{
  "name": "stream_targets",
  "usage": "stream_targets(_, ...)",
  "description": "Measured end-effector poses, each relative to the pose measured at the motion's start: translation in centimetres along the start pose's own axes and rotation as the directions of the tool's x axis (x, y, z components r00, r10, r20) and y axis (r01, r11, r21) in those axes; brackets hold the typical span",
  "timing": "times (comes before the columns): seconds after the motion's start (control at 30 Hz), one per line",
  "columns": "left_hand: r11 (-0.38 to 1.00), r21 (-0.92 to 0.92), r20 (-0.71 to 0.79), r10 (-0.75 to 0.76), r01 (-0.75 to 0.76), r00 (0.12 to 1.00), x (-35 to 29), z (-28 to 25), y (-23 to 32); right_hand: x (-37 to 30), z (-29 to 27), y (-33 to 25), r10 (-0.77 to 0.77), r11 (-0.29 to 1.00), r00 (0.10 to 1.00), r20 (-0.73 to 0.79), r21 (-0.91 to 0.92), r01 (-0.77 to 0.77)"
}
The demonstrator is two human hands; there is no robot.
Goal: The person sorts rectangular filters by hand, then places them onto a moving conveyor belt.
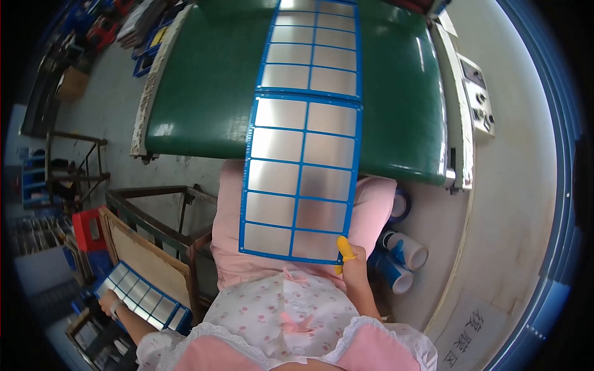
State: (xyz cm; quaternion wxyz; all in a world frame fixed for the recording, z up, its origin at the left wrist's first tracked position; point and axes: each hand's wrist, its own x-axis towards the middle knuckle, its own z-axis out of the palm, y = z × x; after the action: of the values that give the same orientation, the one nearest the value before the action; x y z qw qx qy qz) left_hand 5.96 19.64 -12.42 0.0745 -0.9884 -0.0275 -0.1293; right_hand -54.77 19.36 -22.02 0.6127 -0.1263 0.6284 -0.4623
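Observation:
A silvery metal sheet [272, 207] with a blue printed grid and border lies over my lap, its far end on the green conveyor belt [198, 93]. My right hand [351, 263], with yellow covers on the thumb and a finger, pinches its near right corner. Beyond it, a second gridded sheet [335, 58] lies on the belt, the two edges meeting or nearly so. Low on the left, my left hand [111, 303] grips the edge of another blue-gridded sheet [145, 297], which lies tilted beside a brown board; its fingers are partly hidden.
A control box [479, 99] with knobs sits along the conveyor's right side. Blue and white rolls [399, 263] lie on the floor at right. To the left stand a dark metal frame [154, 213], the brown board [145, 244] and a red bin [90, 229].

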Motion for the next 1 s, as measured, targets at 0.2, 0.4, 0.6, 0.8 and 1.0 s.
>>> stream_targets(0.2, 0.996, -0.036, 0.019, -0.079, 0.079, 0.997, -1.9, -3.5, 1.8, 0.5, 0.4, -0.6, 0.000, 1.000, 0.998, -0.059, -0.014, -0.001)
stream_targets(0.4, 0.996, -0.012, 0.113, -0.082, 0.084, 0.990, -0.6, -4.2, 1.5, 1.1, 0.8, -0.7, -0.010, 1.000, 0.988, -0.154, -0.010, 0.009)
stream_targets(0.6, 0.999, 0.010, 0.112, -0.041, 0.040, 0.993, -0.2, -4.0, 1.8, 1.4, 0.6, -1.3, -0.021, 1.000, 0.996, -0.089, 0.005, 0.022)
stream_targets(0.8, 0.960, -0.053, 0.220, 0.278, -0.273, 0.935, 6.2, -0.8, 2.8, 1.7, 0.9, -1.5, -0.023, 1.000, 0.994, -0.110, 0.014, 0.024)
stream_targets(1.0, 0.851, 0.039, 0.151, 0.514, -0.524, 0.845, 13.0, 4.9, 4.1, 2.3, 0.8, -0.6, -0.092, 0.992, 0.990, -0.103, 0.080, 0.100)
